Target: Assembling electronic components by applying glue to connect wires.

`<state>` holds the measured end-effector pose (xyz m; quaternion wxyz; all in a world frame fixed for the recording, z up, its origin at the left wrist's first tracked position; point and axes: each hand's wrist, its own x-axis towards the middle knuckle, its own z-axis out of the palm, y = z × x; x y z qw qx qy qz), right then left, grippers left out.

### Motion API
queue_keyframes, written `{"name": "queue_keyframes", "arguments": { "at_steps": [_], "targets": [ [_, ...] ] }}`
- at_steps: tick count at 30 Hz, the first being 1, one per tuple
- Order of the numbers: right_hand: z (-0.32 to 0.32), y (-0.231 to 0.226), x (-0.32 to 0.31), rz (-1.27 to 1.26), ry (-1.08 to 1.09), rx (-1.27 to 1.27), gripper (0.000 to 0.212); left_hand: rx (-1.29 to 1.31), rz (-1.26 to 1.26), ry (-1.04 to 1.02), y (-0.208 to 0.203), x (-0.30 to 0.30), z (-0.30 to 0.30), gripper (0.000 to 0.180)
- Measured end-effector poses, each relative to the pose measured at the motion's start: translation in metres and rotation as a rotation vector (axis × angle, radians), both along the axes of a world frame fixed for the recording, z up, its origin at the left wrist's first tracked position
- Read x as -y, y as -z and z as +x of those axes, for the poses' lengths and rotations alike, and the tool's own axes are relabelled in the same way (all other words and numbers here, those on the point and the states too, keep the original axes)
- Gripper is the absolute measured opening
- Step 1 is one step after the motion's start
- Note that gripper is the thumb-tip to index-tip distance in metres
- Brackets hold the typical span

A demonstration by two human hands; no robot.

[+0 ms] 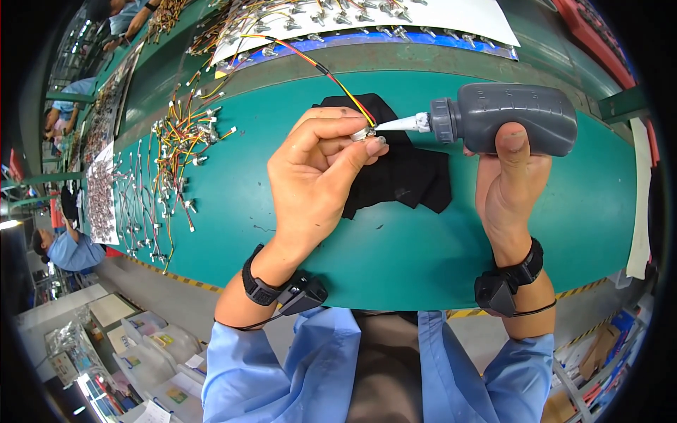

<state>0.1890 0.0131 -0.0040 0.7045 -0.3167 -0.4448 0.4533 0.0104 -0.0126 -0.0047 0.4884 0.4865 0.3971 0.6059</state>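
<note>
At the far left of your bench, a tangled heap of small silver metal components with red, yellow and black plastic-coated leads and white connectors (185, 134) lies on the smooth green bench surface (247, 176). It sits to the left of your left hand (314, 166), well apart from it. A black fabric-like strap (259, 282) with a small dark box attached circles your left wrist.

Your left hand is closed in a pinch, thumb and fingertips clamped on a small round silver metal component (363, 134). The component lies at your fingertips, on the side facing your right hand, and is held above the bench. A slim bundle of red, yellow and black leads (321, 68) rises from it and runs up and to the left. Below and behind your fingers, a crumpled black cloth (423, 176) is spread on the bench. Beyond it, a flat white sheet (486, 21) carries rows of similar silver components.

Between your hands, a tapered white plastic nozzle (403, 124) points left, its tip at the component; whether the two touch cannot be told. The nozzle belongs to a dark grey, rounded plastic bottle (543, 116), tilted onto its side. Your right hand (515, 180) grips the bottle from below, thumb across the near face, the other fingers largely hidden. Your hands are apart, each occupied.
</note>
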Motion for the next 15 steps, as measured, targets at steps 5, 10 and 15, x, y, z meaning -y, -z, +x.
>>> {"name": "queue_keyframes", "arguments": {
  "at_steps": [5, 10, 15],
  "targets": [
    [0.0011, 0.0006, -0.0004, -0.003, -0.01, 0.004, 0.036, -0.005, -0.005, -0.004, -0.0004, 0.0, -0.0005, 0.014],
    [0.0011, 0.0008, -0.0007, -0.019, 0.001, -0.002, 0.036, -0.003, -0.01, -0.001, 0.0006, -0.0005, -0.0004, 0.014],
    [0.0016, 0.0016, -0.0016, -0.014, 0.002, -0.006, 0.035, -0.001, -0.008, 0.006, 0.0009, -0.0009, -0.0009, 0.015]
  ]
}}
